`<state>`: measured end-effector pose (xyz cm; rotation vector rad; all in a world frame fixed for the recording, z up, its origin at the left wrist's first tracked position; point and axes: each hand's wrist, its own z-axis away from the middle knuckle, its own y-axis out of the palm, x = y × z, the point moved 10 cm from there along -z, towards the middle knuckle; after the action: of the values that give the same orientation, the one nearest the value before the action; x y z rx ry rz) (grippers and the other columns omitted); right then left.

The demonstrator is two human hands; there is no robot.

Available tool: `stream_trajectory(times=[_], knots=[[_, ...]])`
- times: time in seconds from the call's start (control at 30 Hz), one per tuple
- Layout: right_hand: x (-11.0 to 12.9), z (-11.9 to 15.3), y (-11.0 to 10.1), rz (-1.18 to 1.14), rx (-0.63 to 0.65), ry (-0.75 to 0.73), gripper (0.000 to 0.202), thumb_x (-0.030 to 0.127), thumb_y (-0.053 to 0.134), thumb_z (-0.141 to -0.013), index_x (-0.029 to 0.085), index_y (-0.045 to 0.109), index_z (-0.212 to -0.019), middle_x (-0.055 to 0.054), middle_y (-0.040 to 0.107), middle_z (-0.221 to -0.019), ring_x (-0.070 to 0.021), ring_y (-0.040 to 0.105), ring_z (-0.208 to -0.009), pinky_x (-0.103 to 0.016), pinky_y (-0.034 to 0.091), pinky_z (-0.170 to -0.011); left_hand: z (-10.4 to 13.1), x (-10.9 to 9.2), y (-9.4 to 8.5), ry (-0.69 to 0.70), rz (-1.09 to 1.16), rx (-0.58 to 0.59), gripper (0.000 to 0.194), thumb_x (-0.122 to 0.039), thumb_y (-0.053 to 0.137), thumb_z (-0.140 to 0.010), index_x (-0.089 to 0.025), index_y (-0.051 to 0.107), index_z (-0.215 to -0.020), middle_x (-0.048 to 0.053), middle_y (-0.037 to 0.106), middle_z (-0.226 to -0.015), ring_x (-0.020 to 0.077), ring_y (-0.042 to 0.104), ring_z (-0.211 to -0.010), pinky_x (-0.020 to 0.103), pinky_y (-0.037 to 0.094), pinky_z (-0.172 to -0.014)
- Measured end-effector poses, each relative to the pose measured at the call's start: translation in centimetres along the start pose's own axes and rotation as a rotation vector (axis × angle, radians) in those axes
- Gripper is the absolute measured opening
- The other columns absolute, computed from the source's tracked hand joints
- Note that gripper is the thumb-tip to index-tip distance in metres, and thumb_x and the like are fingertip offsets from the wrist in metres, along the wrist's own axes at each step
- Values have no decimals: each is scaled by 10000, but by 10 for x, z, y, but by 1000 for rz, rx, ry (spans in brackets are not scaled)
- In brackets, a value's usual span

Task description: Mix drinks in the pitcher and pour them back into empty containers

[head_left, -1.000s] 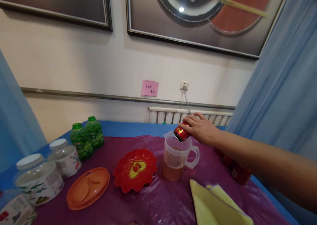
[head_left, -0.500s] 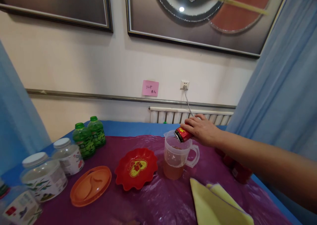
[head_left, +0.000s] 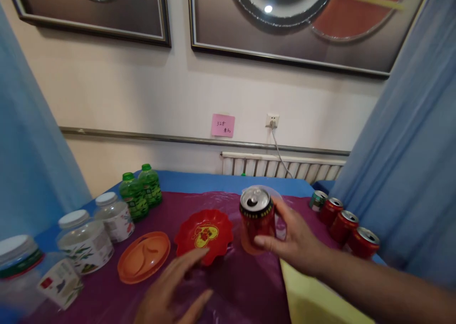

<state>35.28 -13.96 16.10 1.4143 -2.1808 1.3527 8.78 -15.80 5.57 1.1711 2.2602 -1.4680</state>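
Desk (head_left: 210,180): blue top, purple sheet (head_left: 252,286) over it
Wall (head_left: 213,84): framed pictures (head_left: 101,17), pink note (head_left: 223,125), socket (head_left: 272,120), radiator (head_left: 256,165)
Can (head_left: 257,217): roughly upright before the jug (head_left: 249,247), clamped in the right hand's (head_left: 297,241) fingers
Left hand (head_left: 169,290): fingers apart, near the red dish (head_left: 221,229)

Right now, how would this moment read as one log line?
right hand: gripping opened red metal drink can | left hand: open, near scalloped red plastic dish | behind can: translucent plastic pitcher, partly hidden
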Motion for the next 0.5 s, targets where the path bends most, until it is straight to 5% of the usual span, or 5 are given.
stream_trajectory(times=[0.13,0.27,0.4,0.5], knots=[[-3,39,65,-311,25,102,691,408,745,-842,273,436,-1445,-104,633,-1375,-292,614,-1262,-470,531,-1039,-31,-47,-1,-73,205,109,849,-492,767,-775,-300,411,-1522,113,543,-1512,320,574,-1331,475,500,-1102],[-23,60,108,-344,-48,186,703,374,747,-822,277,446,-1449,-116,609,-1409,-330,583,-1302,-528,491,-1085,-35,-63,22,-108,258,164,833,-364,794,-732,-247,452,-1484,134,564,-1477,335,547,-1347,520,430,-1155],[-38,83,121,-219,-89,165,866,365,742,-808,326,302,-1553,-128,505,-1516,-371,520,-1366,-600,479,-1082,-45,-46,24,-151,200,161,675,-256,746,-719,-231,545,-1363,92,659,-1351,292,614,-1254,450,471,-1116],[-55,110,112,-94,-106,158,855,347,716,-826,387,294,-1569,-105,497,-1525,-365,549,-1341,-587,526,-1041,-81,0,0,-228,74,41,570,-290,731,-777,-202,563,-1315,77,689,-1287,259,654,-1178,390,499,-1059]])
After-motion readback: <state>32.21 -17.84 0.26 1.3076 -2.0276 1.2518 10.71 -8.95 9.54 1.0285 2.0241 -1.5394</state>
